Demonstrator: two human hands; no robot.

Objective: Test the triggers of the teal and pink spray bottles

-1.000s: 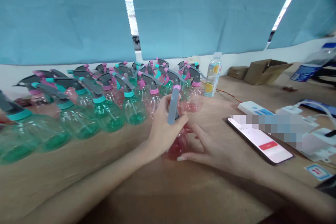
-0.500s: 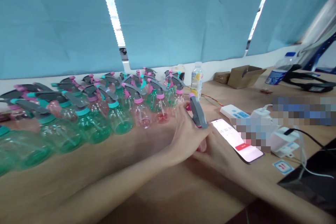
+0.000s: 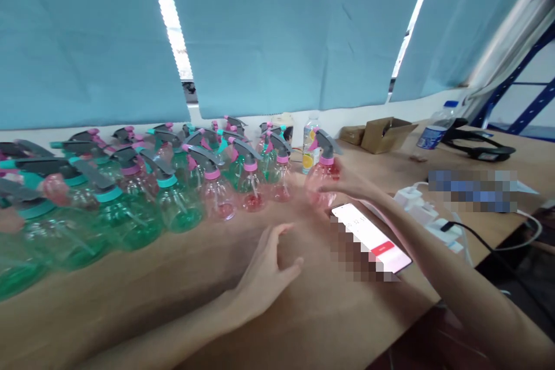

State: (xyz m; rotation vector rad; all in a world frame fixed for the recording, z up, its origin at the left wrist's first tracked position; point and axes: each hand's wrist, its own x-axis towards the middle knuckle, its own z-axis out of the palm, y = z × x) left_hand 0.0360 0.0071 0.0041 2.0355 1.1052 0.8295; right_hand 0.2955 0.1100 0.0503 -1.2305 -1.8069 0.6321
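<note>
My right hand (image 3: 347,180) is wrapped round the body of a clear pink spray bottle (image 3: 319,188) with a grey and pink trigger head. The bottle is upright, at the right end of the front row; whether its base touches the table I cannot tell. Over the table, my left hand (image 3: 271,263) holds nothing, its thumb and fingers apart. Several similar bottles stand to the left, among them a pink one (image 3: 282,182) closest to the held bottle and a green one (image 3: 178,208) with a turquoise collar.
A lit phone (image 3: 368,237) lies beneath my right forearm. Beyond the held bottle stands a drink bottle with lemon pictures (image 3: 309,153). Farther right are an opened cardboard box (image 3: 385,136), a blue-capped water bottle (image 3: 436,127) and white chargers (image 3: 416,205) with cables.
Both hands were on the spray bottle. My left hand has let go and dropped back towards me, while the right has carried the bottle forward to the row's end. The view has shifted slightly.
</note>
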